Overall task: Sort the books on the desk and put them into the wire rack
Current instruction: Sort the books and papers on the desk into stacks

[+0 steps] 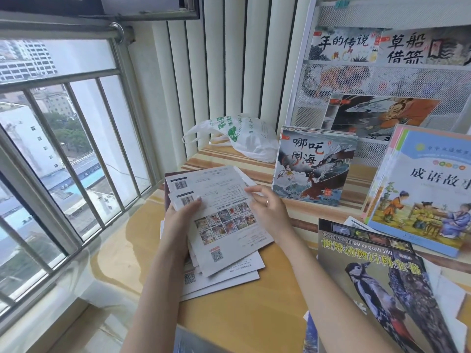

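Nearest the viewer, to the right of the right forearm, a dark animal encyclopedia [377, 284] with a woodpecker on its cover lay flat on the wooden desk [237, 324]. Between the two hands, a fanned stack of thin white booklets [224, 240] was seen back cover up, printed with barcodes, QR codes and a grid of small cover pictures. The stack's left edge was gripped by the left hand [178, 222], thumb curled on top near a barcode. The right hand [267, 210] rested on the top booklet's far right corner, fingers only loosely bent, a ring on one finger. Beyond the right hand, a dragon picture book [313, 166] stood upright, and to its right a blue idiom storybook [420, 189] leaned. Farthest away, the white wire rack [387, 82] held illustrated books behind mesh, and a white plastic bag [244, 138] lay beyond the left hand.
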`<state>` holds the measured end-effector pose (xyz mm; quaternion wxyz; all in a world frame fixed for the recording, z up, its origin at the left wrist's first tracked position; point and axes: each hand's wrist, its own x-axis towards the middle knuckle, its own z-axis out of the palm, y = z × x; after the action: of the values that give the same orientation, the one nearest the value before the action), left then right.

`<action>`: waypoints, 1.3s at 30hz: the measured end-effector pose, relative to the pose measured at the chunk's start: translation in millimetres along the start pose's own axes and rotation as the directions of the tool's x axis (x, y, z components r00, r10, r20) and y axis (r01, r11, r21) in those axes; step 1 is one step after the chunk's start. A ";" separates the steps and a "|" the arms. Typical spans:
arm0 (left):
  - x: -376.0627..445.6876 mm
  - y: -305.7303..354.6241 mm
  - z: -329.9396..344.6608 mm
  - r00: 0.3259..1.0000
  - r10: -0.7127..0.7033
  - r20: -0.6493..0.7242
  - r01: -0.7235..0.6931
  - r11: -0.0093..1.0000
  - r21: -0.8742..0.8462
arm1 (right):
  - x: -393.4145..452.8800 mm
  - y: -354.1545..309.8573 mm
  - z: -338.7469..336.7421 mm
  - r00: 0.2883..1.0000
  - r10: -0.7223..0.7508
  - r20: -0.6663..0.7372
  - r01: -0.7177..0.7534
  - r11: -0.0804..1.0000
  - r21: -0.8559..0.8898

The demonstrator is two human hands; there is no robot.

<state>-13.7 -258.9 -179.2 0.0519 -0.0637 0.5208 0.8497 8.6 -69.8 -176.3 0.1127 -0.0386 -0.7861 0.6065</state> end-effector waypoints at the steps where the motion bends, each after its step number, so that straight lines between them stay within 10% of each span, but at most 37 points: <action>1: -0.5 1.6 -0.2 1.000 -0.010 -0.006 0.010 1.000 -0.012 | 1.0 -1.6 -3.5 1.000 -0.005 -0.022 0.006 0.999 0.043; 4: 3.6 2.0 -2.4 1.000 0.008 0.012 -0.007 0.998 -0.065 | 4.1 -4.7 -16.6 0.991 -0.111 -0.079 0.120 0.986 0.112; 11: 7.5 6.2 -6.0 0.999 -0.008 0.054 0.004 0.998 0.063 | 0.1 -7.8 -26.3 0.926 -0.312 0.210 0.369 0.863 -0.344; 15: 2.4 14.2 -7.5 0.990 -0.099 0.102 0.091 0.993 0.080 | -2.3 -16.7 -22.2 0.939 -0.251 0.237 0.287 0.949 -0.132; 20: -11.6 17.4 -5.3 0.980 0.053 0.191 -0.054 0.999 -0.001 | -3.2 -4.0 -17.1 0.832 -0.541 0.119 0.538 0.735 -0.413; 23: -16.6 13.8 0.4 0.959 0.144 0.244 -0.058 0.943 -0.329 | -8.9 -14.0 -14.3 0.857 -0.506 -0.099 0.449 0.826 -0.339; 28: -15.6 11.5 9.7 0.954 0.244 0.175 -0.260 0.963 0.076 | -11.0 -26.3 -23.1 0.929 -0.341 -0.146 0.331 0.940 -0.085; 39: -28.7 10.3 30.6 0.880 0.442 0.174 -0.473 0.850 0.232 | -15.2 -34.4 -27.0 0.991 -0.122 -0.057 0.127 0.988 0.091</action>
<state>11.4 -236.9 -151.7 -0.1145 0.1187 0.6270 0.7614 32.0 -56.2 -138.7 0.1722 0.0003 -0.7541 0.6337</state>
